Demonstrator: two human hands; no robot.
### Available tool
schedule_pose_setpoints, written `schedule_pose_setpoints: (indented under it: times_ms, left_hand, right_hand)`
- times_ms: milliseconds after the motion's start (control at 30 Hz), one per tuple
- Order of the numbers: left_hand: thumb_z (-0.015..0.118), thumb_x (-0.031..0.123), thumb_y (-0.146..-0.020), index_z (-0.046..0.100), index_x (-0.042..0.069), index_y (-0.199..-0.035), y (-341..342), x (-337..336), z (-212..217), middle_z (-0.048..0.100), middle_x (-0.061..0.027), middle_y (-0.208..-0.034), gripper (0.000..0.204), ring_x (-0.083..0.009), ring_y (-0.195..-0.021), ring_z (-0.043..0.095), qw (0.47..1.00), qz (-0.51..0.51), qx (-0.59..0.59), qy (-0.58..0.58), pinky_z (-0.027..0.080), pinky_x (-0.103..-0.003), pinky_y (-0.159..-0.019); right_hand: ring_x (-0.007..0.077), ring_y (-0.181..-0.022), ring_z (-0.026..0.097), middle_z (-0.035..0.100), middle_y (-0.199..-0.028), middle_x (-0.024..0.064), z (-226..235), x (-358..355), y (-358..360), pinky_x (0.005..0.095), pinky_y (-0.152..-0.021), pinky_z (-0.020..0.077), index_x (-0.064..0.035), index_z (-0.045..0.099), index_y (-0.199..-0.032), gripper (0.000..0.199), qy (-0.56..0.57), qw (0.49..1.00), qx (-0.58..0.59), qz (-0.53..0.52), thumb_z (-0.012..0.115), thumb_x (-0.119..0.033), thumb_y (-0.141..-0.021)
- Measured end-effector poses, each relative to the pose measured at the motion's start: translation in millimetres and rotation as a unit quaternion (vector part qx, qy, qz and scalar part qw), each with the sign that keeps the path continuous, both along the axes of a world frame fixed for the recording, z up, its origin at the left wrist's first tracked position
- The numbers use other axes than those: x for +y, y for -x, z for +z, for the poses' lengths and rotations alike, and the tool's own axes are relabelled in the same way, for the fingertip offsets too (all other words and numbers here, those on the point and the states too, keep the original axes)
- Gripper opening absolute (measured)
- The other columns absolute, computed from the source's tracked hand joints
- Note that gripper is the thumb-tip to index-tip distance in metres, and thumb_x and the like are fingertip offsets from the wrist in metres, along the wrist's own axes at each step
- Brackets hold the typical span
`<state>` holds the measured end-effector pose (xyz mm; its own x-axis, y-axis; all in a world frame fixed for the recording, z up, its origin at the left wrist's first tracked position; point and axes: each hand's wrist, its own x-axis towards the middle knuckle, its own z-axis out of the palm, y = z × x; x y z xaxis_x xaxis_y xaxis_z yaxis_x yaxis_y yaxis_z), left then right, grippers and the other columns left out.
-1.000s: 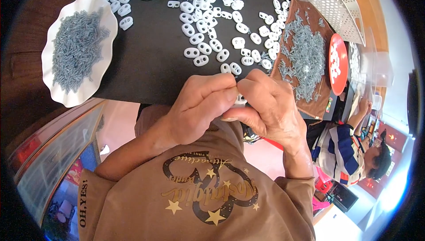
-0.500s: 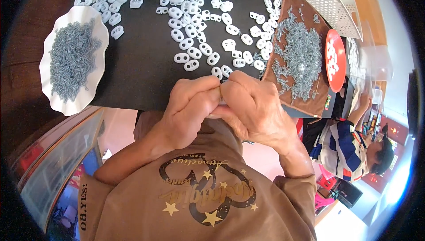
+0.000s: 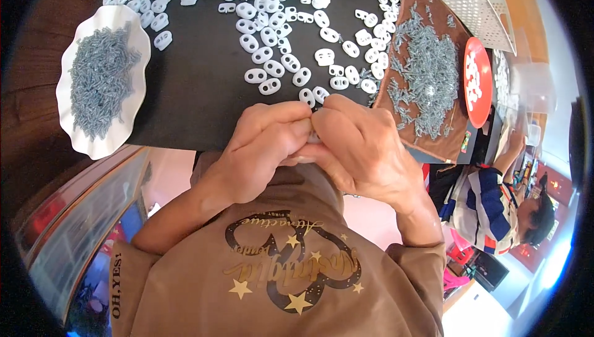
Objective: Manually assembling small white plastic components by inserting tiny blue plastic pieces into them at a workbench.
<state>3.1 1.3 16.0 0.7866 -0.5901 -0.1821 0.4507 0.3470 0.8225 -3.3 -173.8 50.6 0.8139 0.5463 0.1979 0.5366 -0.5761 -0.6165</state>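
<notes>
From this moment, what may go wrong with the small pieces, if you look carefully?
The small white piece between the left hand and the right hand is mostly hidden; it might slip and drop near the table edge.

Loose white pieces lie just beyond the hands, so a forward push could scatter them.

The wavy white plate, heaped with grey parts, sits close to the edge; a bump might spill it.
</notes>
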Motion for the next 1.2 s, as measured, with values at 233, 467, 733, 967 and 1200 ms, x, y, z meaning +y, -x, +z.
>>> schedule_pose_setpoints:
  times_ms: [233,467,733,967,1200]
  left_hand:
    - [0.04,0.01,-0.092,0.049,0.0,-0.072,-10.1,-0.4,8.6,0.042,0.0033,-0.062,0.024,-0.0038,-0.059,0.035,0.997,-0.036,0.066,-0.003,0.028,-0.024,-0.052]
    - [0.038,0.007,-0.09,0.05,-0.003,-0.072,-12.3,-4.9,7.7,0.046,-0.0001,-0.062,0.023,-0.005,-0.06,0.037,0.994,-0.045,0.005,-0.102,0.031,-0.025,-0.052]
    - [0.038,0.008,-0.089,0.051,-0.006,-0.074,-9.3,-9.9,7.5,0.047,-0.0044,-0.062,0.024,-0.0083,-0.059,0.04,0.994,-0.012,0.025,-0.105,0.034,-0.027,-0.053]
    - [0.037,0.008,-0.089,0.05,-0.006,-0.074,-6.9,-11.8,8.3,0.049,-0.0034,-0.065,0.025,-0.007,-0.063,0.041,0.994,0.001,0.037,-0.101,0.034,-0.026,-0.055]
    - [0.042,0.007,-0.092,0.05,-0.002,-0.082,-4.2,-17.3,14.4,0.05,-0.006,-0.068,0.016,-0.0114,-0.062,0.045,0.994,-0.056,-0.013,-0.094,0.038,-0.03,-0.057]
  right_hand:
    - [0.0286,-0.055,0.051,0.045,-0.069,0.0099,-1.2,-1.1,-3.8,0.0375,-0.046,0.0402,0.0,0.052,-0.081,0.028,0.007,0.999,0.044,-0.01,0.074,-0.016,-0.074]
    - [0.0295,-0.055,0.05,0.042,-0.069,0.0105,-4.3,-7.1,-6.9,0.0388,-0.046,0.0398,-0.0008,0.048,-0.077,0.028,0.01,0.999,0.042,-0.002,0.071,-0.016,-0.077]
    - [0.0317,-0.056,0.05,0.043,-0.069,0.0115,-11.3,-10.4,-9.6,0.0393,-0.047,0.0397,-0.0014,0.048,-0.077,0.026,-0.022,0.999,0.042,0.007,0.07,-0.015,-0.079]
    - [0.0312,-0.056,0.05,0.045,-0.07,0.0116,-13.7,-12.7,-13.0,0.0392,-0.047,0.04,-0.001,0.05,-0.078,0.024,-0.044,0.998,0.041,0.021,0.071,-0.013,-0.077]
    - [0.0308,-0.058,0.052,0.046,-0.07,0.0111,-4.0,-23.3,8.5,0.0391,-0.049,0.0412,-0.0007,0.052,-0.079,0.023,-0.023,0.998,0.05,-0.033,0.073,-0.007,-0.072]
